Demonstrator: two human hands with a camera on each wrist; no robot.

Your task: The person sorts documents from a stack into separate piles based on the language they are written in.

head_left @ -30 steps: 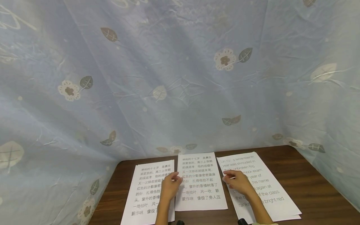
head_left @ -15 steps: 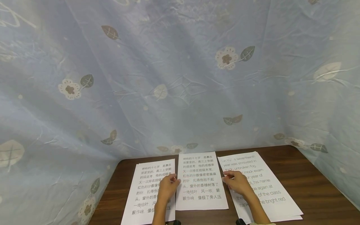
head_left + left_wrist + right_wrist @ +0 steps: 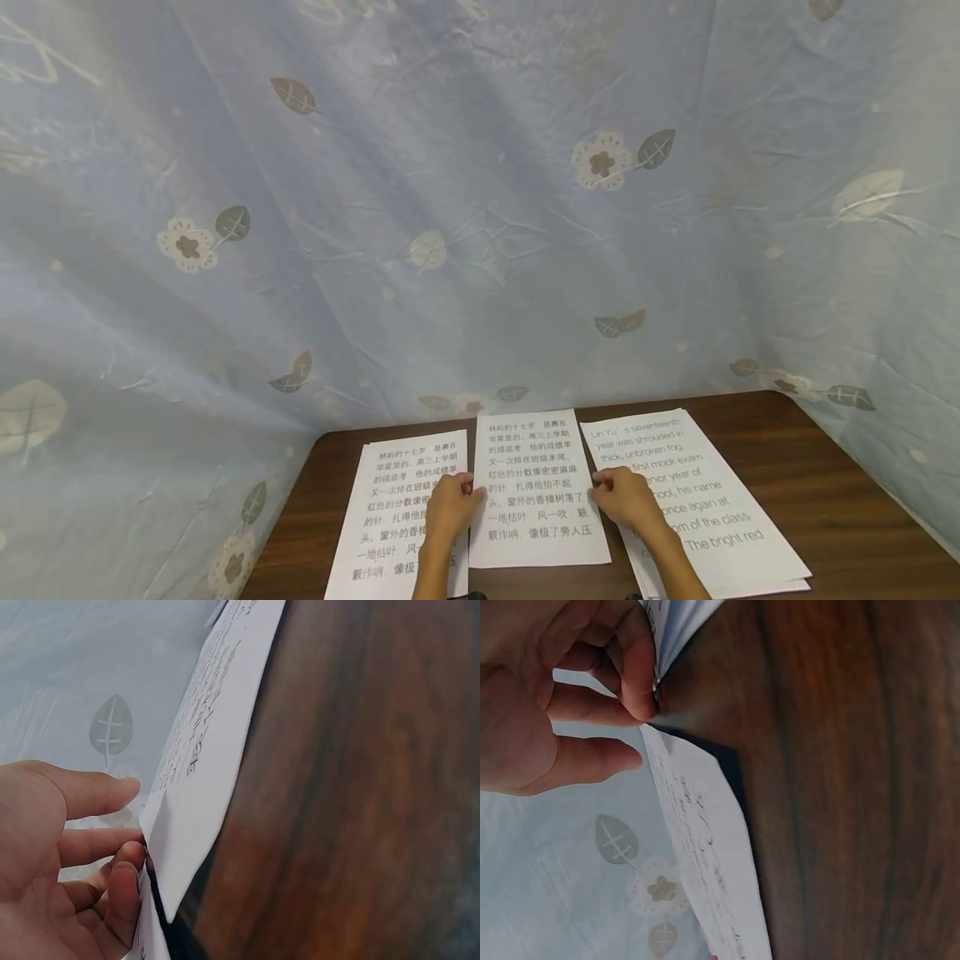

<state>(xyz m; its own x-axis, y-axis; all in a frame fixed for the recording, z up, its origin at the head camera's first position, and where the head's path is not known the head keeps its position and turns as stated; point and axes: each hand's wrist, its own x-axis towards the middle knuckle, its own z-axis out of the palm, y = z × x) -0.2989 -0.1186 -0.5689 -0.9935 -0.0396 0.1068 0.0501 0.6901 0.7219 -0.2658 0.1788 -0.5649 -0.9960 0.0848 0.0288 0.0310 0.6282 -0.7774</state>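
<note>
In the head view a middle sheet of printed paper (image 3: 528,492) lies on the dark wooden table, covered in Chinese text. My left hand (image 3: 452,510) is at its left edge, over the right part of the left stack of paper (image 3: 397,500). At the middle sheet's right edge is my right hand (image 3: 630,500), partly covering the English-printed stack (image 3: 708,517). Each wrist view shows fingertips touching the middle sheet's edge. A gap shows between thumb and index finger in both, with the left thumb (image 3: 112,793) and right thumb (image 3: 604,761) raised off the paper.
The dark wooden table (image 3: 810,450) extends past the right-hand stack. Behind it and at both sides hangs a pale blue curtain (image 3: 480,333) with leaf and flower prints. The sheets in the right stack are slightly misaligned at the lower right corner.
Both hands have come in to the middle sheet's side edges; the right hand has shifted slightly left and down, the left slightly down. The paper stacks stay in place.
</note>
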